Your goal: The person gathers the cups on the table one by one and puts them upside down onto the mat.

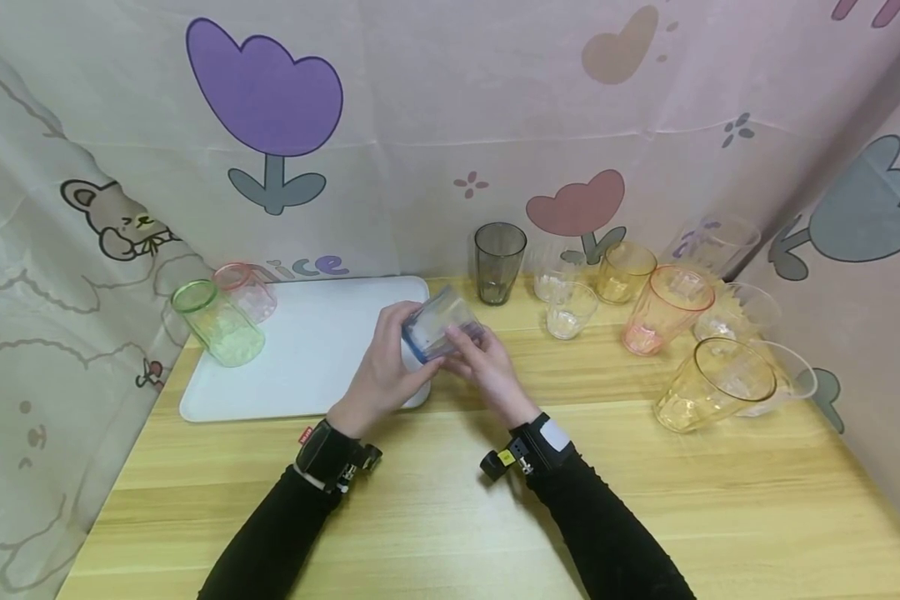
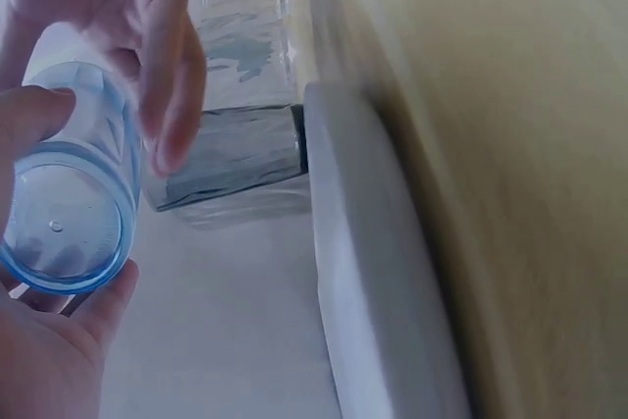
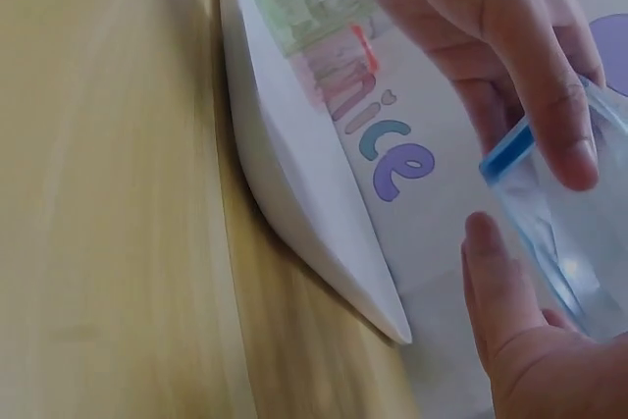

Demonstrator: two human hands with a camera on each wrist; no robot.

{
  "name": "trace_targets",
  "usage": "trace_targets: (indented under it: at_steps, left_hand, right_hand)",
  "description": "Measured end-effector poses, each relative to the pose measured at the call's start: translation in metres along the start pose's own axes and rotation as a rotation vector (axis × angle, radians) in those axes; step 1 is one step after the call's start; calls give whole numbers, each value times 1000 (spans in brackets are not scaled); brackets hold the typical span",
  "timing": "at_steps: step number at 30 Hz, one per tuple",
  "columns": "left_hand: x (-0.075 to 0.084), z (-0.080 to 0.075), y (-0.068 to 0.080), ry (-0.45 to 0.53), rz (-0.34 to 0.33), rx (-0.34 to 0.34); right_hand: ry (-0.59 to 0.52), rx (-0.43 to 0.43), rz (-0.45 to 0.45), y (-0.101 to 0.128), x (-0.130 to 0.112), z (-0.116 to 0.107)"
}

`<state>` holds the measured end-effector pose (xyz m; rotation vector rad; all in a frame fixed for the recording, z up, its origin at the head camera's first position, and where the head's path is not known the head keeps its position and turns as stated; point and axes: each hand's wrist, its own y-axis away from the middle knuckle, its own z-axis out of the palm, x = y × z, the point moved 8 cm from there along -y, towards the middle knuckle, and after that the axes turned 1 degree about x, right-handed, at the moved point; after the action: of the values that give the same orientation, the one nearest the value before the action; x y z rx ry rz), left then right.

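At the centre of the head view, the left hand (image 1: 381, 371) and right hand (image 1: 487, 371) are both curling around a blue cup (image 1: 441, 327), tilted above the white tray's (image 1: 300, 367) right edge. It could be slipping if either hold loosens. In the left wrist view, fingers (image 2: 167, 95) are wrapping the cup's rim. In the right wrist view, the thumb and fingers (image 3: 530, 76) are pinching its wall.

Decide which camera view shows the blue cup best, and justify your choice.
The left wrist view shows the blue cup best: its open mouth, round rim and inside are all visible between the left hand and the fingers above. The head view shows it small and largely covered by both hands. The right wrist view shows only a cropped part of it.
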<state>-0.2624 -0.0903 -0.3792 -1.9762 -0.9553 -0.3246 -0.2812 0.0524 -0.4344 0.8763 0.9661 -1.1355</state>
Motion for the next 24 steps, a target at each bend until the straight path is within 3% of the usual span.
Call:
trace_targets:
  at_steps: [3,8,11,14,17,21,24]
  left_hand:
    - [0,-8,-2,0,-1,28]
    - [-1,-30,-7,-13,-9,81]
    - [-1,-48,-10,-39,-4,129]
    - [-2,-67,-12,-77,-8,184]
    - [-4,-84,-12,-113,-28,212]
    - [-8,-105,-10,-158,-88,190]
    - [-12,-120,-9,-195,-151,161]
  right_hand:
    - [32,12,-23,0,-2,0]
    - [271,68,-155,0,-10,-4]
    - [359,87,-210,1,-13,-5]
    - [425,82,-210,0,-12,-4]
    - [573,51,-201,-1,-8,0]
    - [793,-13,-172,-3,2,11]
    - [888,-42,-132,-4,9,18]
